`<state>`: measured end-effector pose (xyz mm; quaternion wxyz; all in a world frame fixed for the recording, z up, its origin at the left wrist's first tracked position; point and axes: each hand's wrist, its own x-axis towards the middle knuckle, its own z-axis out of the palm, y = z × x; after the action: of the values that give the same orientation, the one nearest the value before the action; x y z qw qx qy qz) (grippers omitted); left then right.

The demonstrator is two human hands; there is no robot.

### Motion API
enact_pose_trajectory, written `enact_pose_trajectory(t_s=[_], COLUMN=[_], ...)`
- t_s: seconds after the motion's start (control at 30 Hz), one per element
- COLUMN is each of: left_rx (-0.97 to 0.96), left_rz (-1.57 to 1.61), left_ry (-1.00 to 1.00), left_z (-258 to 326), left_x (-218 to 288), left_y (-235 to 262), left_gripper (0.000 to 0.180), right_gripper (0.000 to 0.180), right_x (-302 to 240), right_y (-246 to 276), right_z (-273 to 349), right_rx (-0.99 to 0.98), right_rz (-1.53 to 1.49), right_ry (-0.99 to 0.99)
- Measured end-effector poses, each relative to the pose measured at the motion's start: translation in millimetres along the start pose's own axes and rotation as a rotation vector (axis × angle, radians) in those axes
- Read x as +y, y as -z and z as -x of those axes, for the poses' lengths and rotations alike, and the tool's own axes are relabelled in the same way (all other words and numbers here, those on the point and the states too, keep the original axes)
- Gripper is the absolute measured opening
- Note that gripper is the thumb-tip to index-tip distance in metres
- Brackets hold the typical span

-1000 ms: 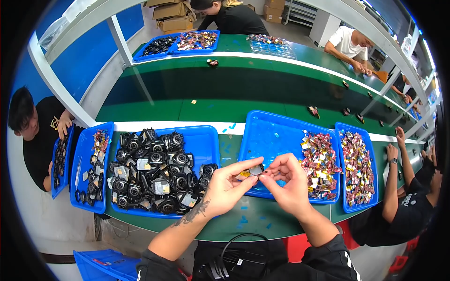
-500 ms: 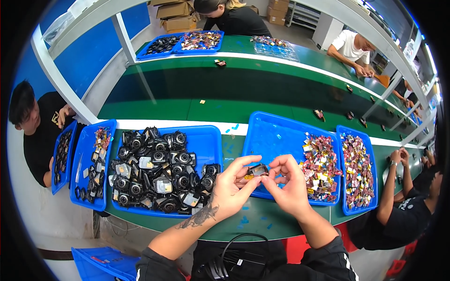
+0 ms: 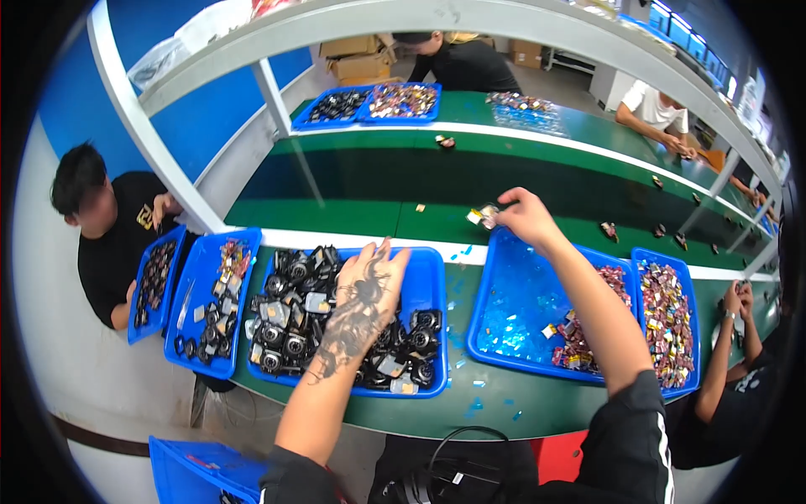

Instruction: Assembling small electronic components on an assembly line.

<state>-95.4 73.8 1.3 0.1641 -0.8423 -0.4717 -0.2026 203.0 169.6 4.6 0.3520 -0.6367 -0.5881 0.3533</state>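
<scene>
Right hand [image 3: 522, 220] pinches small white-and-dark part [image 3: 484, 216]; left hand [image 3: 371, 284], at right hand's eight o'clock, over black plastic casings [image 3: 294, 346], grip indeterminable.

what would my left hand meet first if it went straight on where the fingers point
Likely the white rail edging the green belt, at the tips of the left hand in this view; its height is unclear, so it might pass above.
</scene>
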Motion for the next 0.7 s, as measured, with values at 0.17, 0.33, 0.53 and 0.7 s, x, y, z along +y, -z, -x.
enact_pose_trajectory(t_s=[0.17, 0.33, 0.53, 0.7], left_rx=[-0.048, -0.196, 0.043, -0.242], left_rz=[0.048, 0.055, 1.633, 2.34], left_ry=[-0.076, 0.075, 0.616, 0.905], left_z=[21.8, -5.9, -19.3, -24.4], left_x=[-31.3, -20.7, 35.7, 82.4], left_y=[-28.7, 0.4, 20.9, 26.2], left_gripper=[0.027, 0.014, 0.023, 0.018], right_gripper=[0.061, 0.047, 0.02, 0.016], right_x=[42.0, 59.8, 18.0, 31.1], right_y=[-11.5, 13.1, 66.1, 117.5], right_z=[-68.6, -58.0, 25.4, 122.0], right_rx=[0.068, 0.095, 0.126, -0.299], right_rz=[0.445, 0.538, 0.483, 0.614], right_ry=[-0.029, -0.016, 0.256, 0.266])
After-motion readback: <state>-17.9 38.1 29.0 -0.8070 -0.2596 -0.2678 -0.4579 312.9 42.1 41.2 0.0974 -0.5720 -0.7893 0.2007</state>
